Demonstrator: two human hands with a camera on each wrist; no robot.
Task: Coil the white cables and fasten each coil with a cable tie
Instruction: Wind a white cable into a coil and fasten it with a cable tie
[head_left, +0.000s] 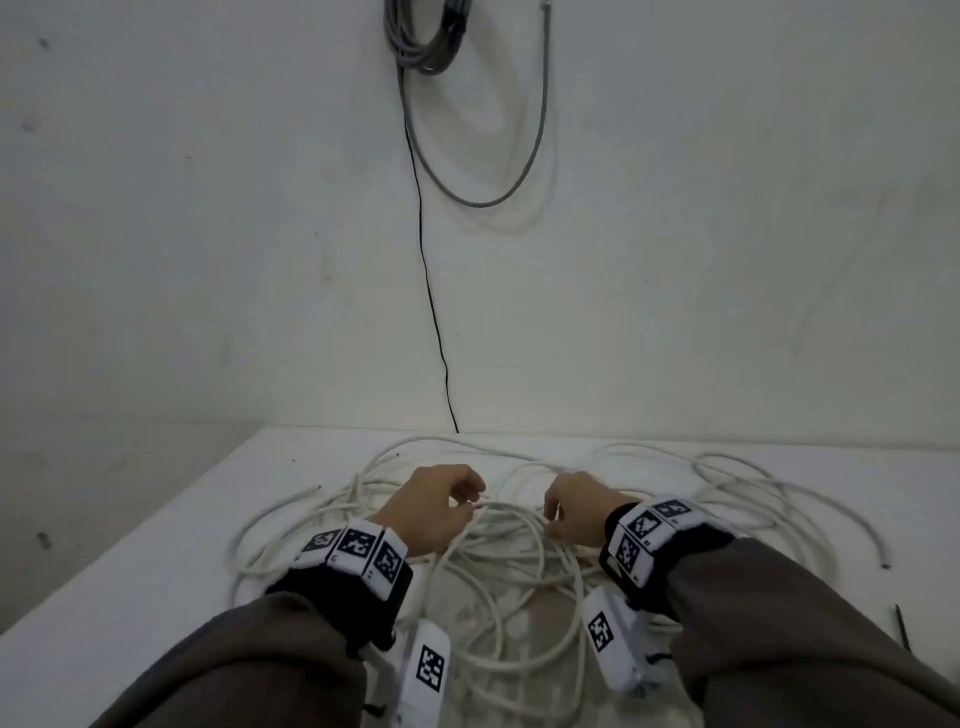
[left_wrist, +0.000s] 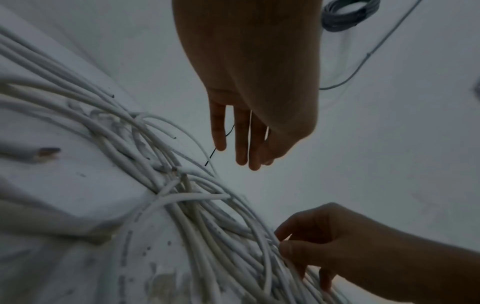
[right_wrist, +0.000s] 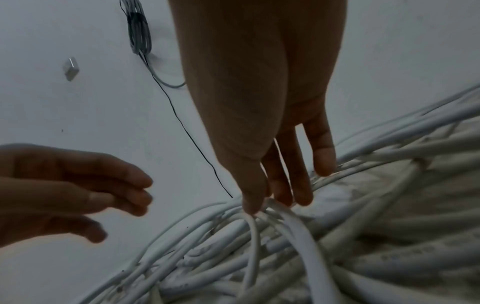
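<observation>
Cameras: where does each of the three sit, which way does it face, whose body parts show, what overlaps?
Head: on the head, facing forward and down at the white cables on the table; both sleeves, left hand, right hand.
Left wrist: looks along the left hand; right hand lower right.
Right wrist: looks along the right hand pinching cables; left hand at left.
Shared: cables, grey coil on the wall.

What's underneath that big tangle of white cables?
The white cables lie on a white table; its bare top shows through the loops. Both sleeves and wrist cameras cover the near part, so anything there is hidden.
</observation>
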